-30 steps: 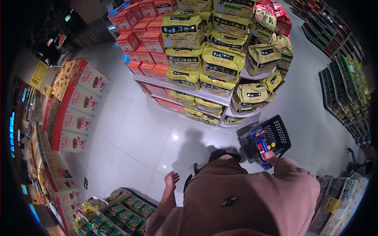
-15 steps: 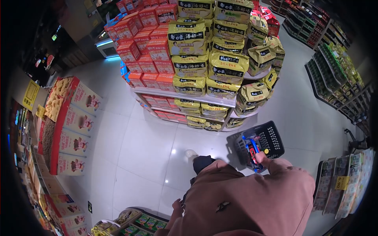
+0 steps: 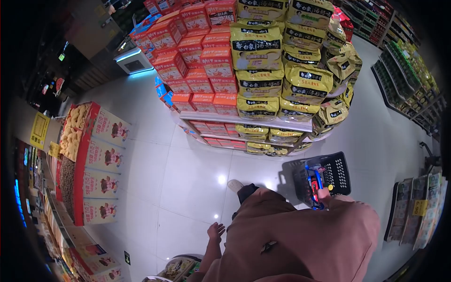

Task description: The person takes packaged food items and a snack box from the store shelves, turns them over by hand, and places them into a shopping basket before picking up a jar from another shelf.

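Display shelf (image 3: 277, 123) filled the upper middle of the frame, red boxes (image 3: 217, 61) stacked on its left part, yellow packs (image 3: 257, 83) on its right. It was the main obstacle: its rounded lower end sat near the basket (image 3: 339, 169), just above and left of it. Left side of frame: red-edged bin (image 3: 80, 188) with printed panels (image 3: 104, 183) down its face, well apart from the hands. Right edge: low rack (image 3: 405, 214) with a yellow price tag (image 3: 419, 207). Upper right: more shelving (image 3: 399, 70). A bin (image 3: 177, 269) poked in at bottom centre-left, below the left hand (image 3: 216, 231). Pale tiled floor (image 3: 183, 188) lay between; one shoe (image 3: 234, 185) showed near frame centre. Basket was right of centre, with small red and yellow items in it, too small to identify. Right hand (image 3: 323, 193) had its fingers clamped on the basket's blue handle (image 3: 319, 177), at the lower part in the frame. Left-hand fingers were apart, slightly curled, over the floor left of the brown top (image 3: 305, 230), well away from the basket.
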The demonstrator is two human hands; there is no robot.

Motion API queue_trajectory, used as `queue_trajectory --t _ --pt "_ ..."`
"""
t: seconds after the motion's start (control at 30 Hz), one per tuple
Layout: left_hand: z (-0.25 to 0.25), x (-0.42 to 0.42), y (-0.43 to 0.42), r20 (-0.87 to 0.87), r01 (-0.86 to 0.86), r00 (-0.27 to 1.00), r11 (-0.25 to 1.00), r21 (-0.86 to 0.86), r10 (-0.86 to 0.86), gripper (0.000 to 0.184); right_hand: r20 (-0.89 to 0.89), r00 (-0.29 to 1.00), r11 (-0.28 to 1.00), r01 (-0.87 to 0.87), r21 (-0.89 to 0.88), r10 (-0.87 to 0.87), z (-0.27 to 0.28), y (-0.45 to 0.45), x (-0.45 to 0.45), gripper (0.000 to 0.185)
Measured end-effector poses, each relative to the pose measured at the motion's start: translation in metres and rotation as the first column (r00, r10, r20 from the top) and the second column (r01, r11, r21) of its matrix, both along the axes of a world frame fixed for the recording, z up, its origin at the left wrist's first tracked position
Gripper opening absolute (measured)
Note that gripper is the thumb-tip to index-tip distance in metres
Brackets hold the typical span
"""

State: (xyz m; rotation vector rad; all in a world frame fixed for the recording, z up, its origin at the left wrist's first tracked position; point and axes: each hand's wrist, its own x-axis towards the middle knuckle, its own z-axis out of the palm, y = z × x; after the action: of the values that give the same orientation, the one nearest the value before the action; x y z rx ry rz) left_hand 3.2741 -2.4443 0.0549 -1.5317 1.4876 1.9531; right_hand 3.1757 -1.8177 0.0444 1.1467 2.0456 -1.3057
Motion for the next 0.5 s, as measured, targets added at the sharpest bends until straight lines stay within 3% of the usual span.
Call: queue_trajectory --t 0.13,0.27,0.37,0.4,0.47,0.5 --pt "0.019 -0.046 -0.06 0.185 0.141 0.974 0.989 -0.044 -0.13 0.041 -0.168 0.972 0.981 0.141 -0.135 -0.163 0.006 -0.046 -0.002 0.011" --pt "0.021 -0.106 -0.112 0.183 0.117 0.977 0.992 -0.039 -0.108 0.039 0.018 0.977 0.972 0.214 -0.1 -0.213 0.027 -0.089 -0.017 0.011" --pt "0.022 -0.174 -0.137 0.107 0.213 0.973 0.975 -0.057 -0.206 0.038 -0.144 0.948 0.955 0.267 -0.127 -0.284 0.025 -0.126 -0.025 0.01" --pt "0.028 -0.195 -0.143 0.051 0.238 0.971 0.968 -0.075 -0.235 0.036 -0.107 0.987 0.991 0.116 -0.069 -0.123 0.017 -0.13 -0.025 0.011" --pt "0.045 -0.232 -0.148 -0.036 0.272 0.96 0.956 -0.107 -0.277 0.034 -0.032 0.979 0.979 -0.201 0.044 0.203 -0.014 -0.133 -0.021 0.029" --pt "0.056 -0.251 -0.15 -0.066 0.283 0.954 0.952 -0.12 -0.292 0.033 0.014 0.996 0.996 -0.087 -0.03 0.088 -0.003 -0.146 -0.029 0.029"
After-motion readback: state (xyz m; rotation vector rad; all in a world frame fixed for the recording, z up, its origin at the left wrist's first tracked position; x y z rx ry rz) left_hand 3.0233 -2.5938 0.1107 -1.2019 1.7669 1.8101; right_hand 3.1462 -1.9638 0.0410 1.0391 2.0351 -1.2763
